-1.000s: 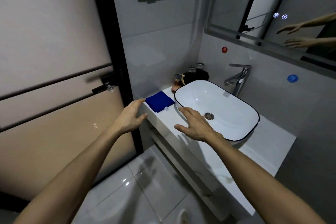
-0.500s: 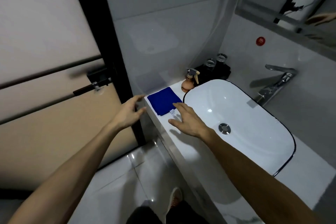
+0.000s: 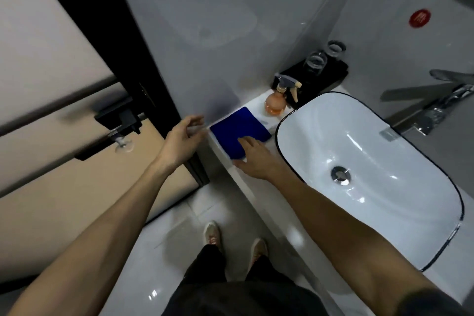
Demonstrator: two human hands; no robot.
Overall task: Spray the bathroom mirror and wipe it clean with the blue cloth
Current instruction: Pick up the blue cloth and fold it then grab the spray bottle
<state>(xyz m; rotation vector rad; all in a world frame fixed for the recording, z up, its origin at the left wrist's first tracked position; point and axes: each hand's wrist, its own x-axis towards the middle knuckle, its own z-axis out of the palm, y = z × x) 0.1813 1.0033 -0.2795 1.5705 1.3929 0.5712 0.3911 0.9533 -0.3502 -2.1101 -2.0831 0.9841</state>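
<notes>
nothing is sprayed or wiped yet. the blue cloth [image 3: 239,132] lies flat at the tabletop's [image 3: 256,188] left end, spray bottle [image 3: 277,100] just beyond. right hand [image 3: 252,159] rests straight-fingered on the cloth, gripping nothing; left hand [image 3: 180,140] hovers loose and empty beside the edge. sink [image 3: 372,167] crowds the right.

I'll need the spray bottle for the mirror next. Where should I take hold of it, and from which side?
Judging by its shape, grip the narrow neck under the trigger head of the spray bottle, not the round orange body. It stands upright beyond the blue cloth; come from the front-left, since the black tray crowds its right.
</notes>
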